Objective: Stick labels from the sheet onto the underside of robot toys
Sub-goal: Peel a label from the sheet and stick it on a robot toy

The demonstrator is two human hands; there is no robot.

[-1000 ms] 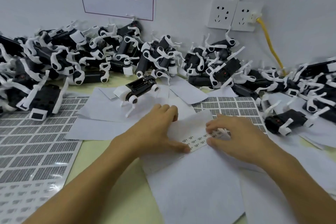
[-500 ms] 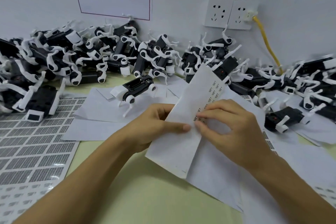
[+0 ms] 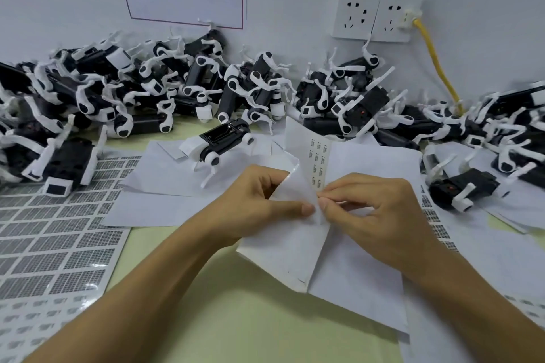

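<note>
- Label sheet: white backing paper, creased and raised off the counter, its upper end tilted toward the wall. Two short columns of small printed labels show on its upper part; the print is too small to read.
- Left hand: grips the label sheet at its left edge, thumb laid across the front face, the other fingers curled behind the paper and mostly hidden.
- Right hand: just right of the label sheet, thumb and forefinger pressed together in a pinch at the sheet's crease, directly below the label columns. Whether a label sits between the fingertips cannot be told.
- Single robot toy: black body, white legs, behind and left of the label sheet, standing on loose white paper, apart from both hands.
- Heap of robot toys: black and white, piled along the wall behind the label sheet, running past the left and right frame edges.
- Another robot toy: lies to the right of the label sheet, on paper.
- Printed grid sheets: flat on the counter left of the label sheet, cut off at the frame edge.
- Loose white sheets: under and right of the label sheet, overlapping.
</note>
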